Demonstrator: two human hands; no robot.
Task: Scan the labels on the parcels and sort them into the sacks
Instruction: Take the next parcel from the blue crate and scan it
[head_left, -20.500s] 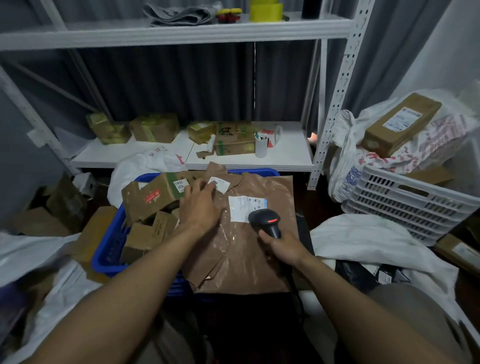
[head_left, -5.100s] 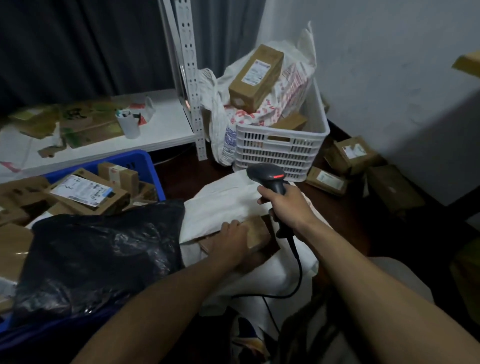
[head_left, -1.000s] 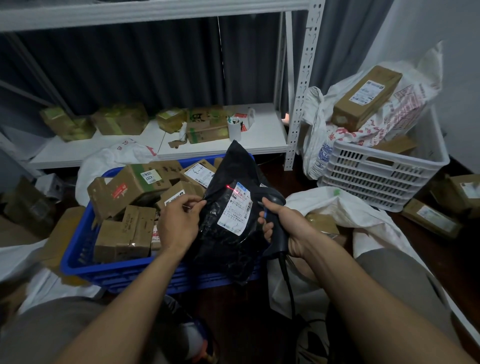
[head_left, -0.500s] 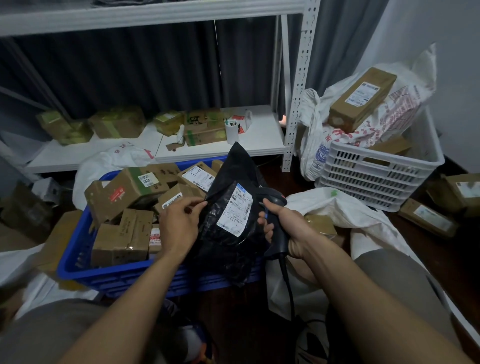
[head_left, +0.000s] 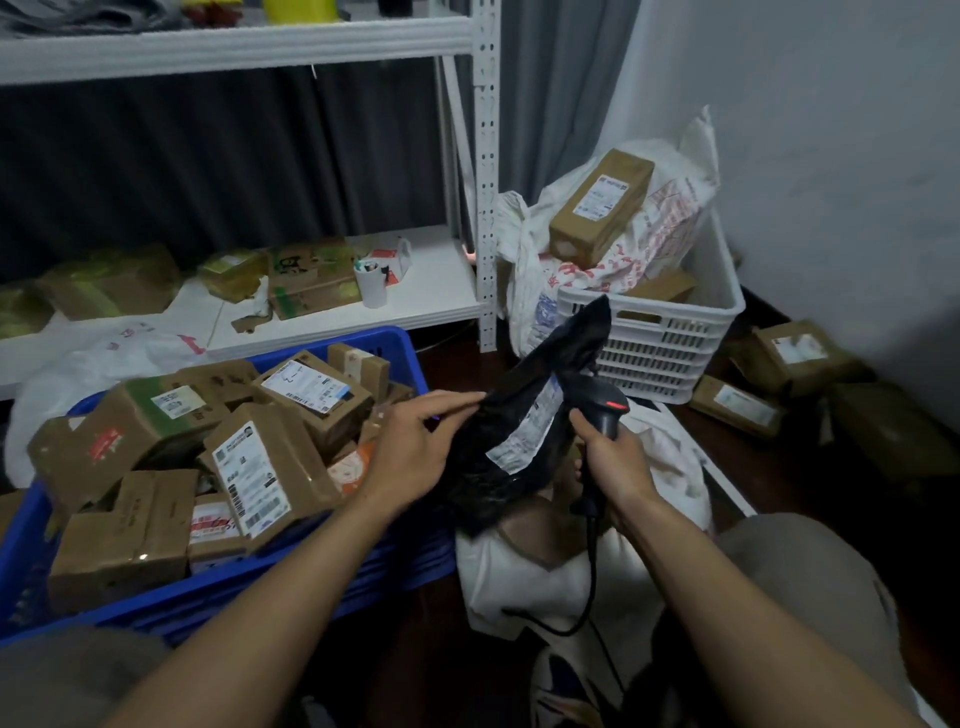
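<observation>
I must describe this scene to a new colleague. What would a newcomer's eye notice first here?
In the centre, the left hand holds a black bag with a white label, and the right hand grips a scanner beside it. On the left, a blue crate is piled with brown boxes; at the back right stands a white basket with a long brown box on top.

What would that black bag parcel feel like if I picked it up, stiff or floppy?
Probably floppy: the black bag parcel is crumpled and sags below where the left hand pinches its edge. It is likely light too, since that pinch alone seems to hold it up. Its shiny plastic may be a bit slippery.
</observation>
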